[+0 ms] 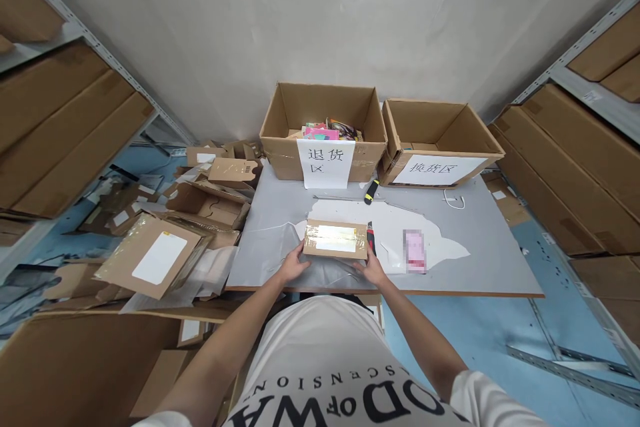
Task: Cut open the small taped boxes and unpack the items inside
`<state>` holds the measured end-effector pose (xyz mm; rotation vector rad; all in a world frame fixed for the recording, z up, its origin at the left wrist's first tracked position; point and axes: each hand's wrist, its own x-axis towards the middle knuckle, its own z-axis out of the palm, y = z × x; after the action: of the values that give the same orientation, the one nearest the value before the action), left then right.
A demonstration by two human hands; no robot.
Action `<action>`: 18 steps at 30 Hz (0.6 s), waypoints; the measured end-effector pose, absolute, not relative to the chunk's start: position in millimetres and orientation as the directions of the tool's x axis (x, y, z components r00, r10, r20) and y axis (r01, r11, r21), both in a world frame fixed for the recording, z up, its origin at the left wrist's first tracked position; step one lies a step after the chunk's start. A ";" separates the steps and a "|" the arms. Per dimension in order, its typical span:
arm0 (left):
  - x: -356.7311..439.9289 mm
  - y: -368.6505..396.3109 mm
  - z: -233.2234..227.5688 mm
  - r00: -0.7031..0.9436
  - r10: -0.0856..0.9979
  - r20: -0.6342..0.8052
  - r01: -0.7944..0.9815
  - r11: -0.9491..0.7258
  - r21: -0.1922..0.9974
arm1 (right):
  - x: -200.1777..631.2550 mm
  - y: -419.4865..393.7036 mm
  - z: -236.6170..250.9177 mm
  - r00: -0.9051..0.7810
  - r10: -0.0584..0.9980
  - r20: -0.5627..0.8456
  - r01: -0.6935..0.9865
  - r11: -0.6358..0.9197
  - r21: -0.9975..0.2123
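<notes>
We find a small cardboard parcel (335, 239) lying flat near the front edge of the grey tabletop (480, 240), sealed across its top with shiny clear tape. Our left hand (294, 265) rests against the parcel's left end, its grip spread, with the fingers touching the front-left corner. Our right hand (371, 269) is placed at the parcel's right end, its grip likewise spread, fingers against the side wall. Neither grip closes round the parcel; both press it from opposite ends.

Under and beside the parcel we note a white plastic sheet (430, 240), on which a pink item (415, 250) lies to the right, well apart from our right hand. A red-handled tool (371, 235) lies just beside the parcel's right end. A black-and-yellow cutter (371, 191) lies further back, near two open cartons. The left carton (324, 127) carries a white label and holds coloured packets; the right carton (440, 141) also carries a label. A white cable (454, 199) lies in front of the right carton.

To the left of the tabletop we see a heap of opened cardboard mailers (160, 247)
</notes>
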<state>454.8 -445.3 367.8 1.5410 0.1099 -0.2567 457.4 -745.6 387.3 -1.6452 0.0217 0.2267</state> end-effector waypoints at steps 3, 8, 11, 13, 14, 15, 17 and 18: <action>456.5 -447.1 362.7 0.971 -0.093 -0.219 0.215 -0.048 0.975 | 459.9 -747.6 384.4 0.975 0.129 -0.182 -0.147 -0.242 -0.959; 459.9 -449.2 356.6 0.973 -0.046 -0.224 0.218 -0.106 0.970 | 464.0 -748.7 381.0 0.972 0.145 -0.185 -0.122 -0.361 -0.925; 460.3 -450.5 357.2 0.973 -0.022 -0.230 0.226 -0.113 0.968 | 465.0 -749.2 381.1 0.970 0.160 -0.182 -0.107 -0.389 -0.915; 459.9 -451.3 359.0 0.972 -0.004 -0.237 0.235 -0.113 0.966 | 465.1 -749.6 380.7 0.972 0.155 -0.177 -0.099 -0.412 -0.906; 459.8 -451.7 360.1 0.971 0.003 -0.241 0.240 -0.113 0.964 | 465.1 -749.7 380.2 0.973 0.152 -0.173 -0.095 -0.422 -0.901; 459.7 -452.0 361.1 0.970 0.007 -0.244 0.243 -0.114 0.963 | 465.1 -749.7 379.6 0.975 0.147 -0.169 -0.091 -0.429 -0.899; 460.0 -452.1 363.0 0.970 0.004 -0.245 0.244 -0.116 0.963 | 465.3 -749.6 379.1 0.976 0.138 -0.166 -0.092 -0.429 -0.898; 460.4 -451.9 364.0 0.970 -0.001 -0.243 0.241 -0.116 0.963 | 465.8 -749.8 379.7 0.977 0.133 -0.167 -0.096 -0.424 -0.901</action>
<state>460.4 -451.9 364.0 1.6780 0.1832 -0.2077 465.8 -749.8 379.7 -1.9925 -0.0266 0.2540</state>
